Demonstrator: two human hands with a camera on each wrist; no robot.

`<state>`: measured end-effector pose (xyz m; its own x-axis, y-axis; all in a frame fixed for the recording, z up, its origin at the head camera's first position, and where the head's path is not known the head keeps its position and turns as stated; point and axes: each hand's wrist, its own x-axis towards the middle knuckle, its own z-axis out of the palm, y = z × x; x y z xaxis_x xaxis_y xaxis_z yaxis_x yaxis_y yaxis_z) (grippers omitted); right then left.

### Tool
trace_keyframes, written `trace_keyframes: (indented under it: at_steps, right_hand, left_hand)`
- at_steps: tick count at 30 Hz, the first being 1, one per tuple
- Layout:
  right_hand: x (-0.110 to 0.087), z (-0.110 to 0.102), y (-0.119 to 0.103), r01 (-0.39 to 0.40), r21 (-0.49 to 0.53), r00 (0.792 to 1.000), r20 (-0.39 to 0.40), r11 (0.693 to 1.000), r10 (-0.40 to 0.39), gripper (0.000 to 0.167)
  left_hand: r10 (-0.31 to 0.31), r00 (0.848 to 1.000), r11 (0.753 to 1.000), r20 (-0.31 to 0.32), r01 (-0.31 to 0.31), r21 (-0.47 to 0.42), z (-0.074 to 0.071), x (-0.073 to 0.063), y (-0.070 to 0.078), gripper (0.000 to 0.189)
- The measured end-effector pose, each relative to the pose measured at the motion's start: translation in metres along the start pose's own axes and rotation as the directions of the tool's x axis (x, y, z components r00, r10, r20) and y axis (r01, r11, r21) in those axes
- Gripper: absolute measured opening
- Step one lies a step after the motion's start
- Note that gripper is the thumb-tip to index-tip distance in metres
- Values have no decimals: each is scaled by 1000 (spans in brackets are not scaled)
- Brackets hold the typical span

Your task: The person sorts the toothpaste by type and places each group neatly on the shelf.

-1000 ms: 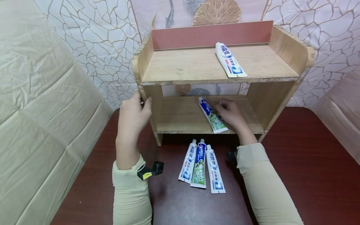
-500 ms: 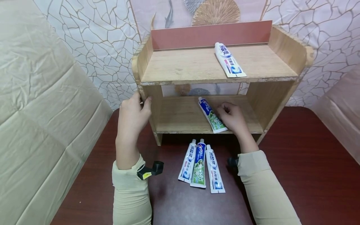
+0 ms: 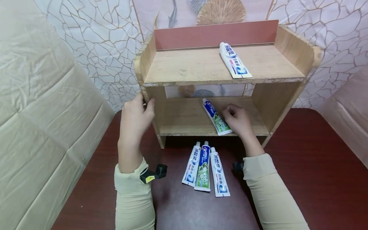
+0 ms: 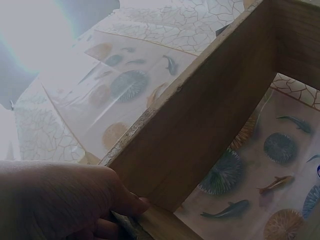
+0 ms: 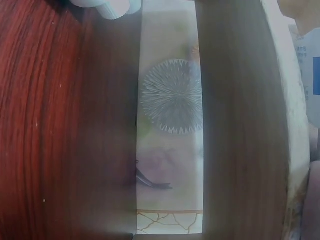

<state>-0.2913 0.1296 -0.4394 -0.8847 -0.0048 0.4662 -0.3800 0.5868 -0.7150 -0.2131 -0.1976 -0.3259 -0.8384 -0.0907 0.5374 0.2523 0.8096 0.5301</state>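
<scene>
The person's two hands were well apart at the wooden shelf unit [image 3: 181, 65], which stood on the dark red table [image 3: 313, 179]. The left hand [image 3: 135, 116] gripped the unit's left side panel [image 3: 156, 105], its thumb showing over the near edge in the left wrist view. The right hand [image 3: 238, 119] was low over the lower shelf [image 3: 182, 116] with its fingers curled, right beside the blue-and-green toothpaste tube [image 3: 216, 117]; whether it pinched that tube could not be told. The tube lay slanted on the lower shelf, its cap toward the far left and its flat end at the near edge. On the upper shelf, a white tube [image 3: 234, 60] lay at a similar slant, right of the middle. Nearer, on the table in front of the unit, three more tubes lay with caps pointing far: a white one [image 3: 191, 166] on the left, a second blue-and-green one [image 3: 203, 167] close against it, and another white one [image 3: 219, 174] on the right.
</scene>
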Motion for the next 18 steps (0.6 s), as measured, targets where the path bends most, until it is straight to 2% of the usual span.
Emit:
trace_keyframes:
  at_steps: [7,18]
  right_hand:
    - [-2,-1,-3,-5,2,1000,-19,1000,5,30]
    - [-7,-5,-2,-18,101,996,-84,995,27,32]
  left_hand:
    - [-5,1000,1000,10,5,-3,-2,1,0,22]
    - [3,1000,1000,9,-3,-10,-2,0,-1,23]
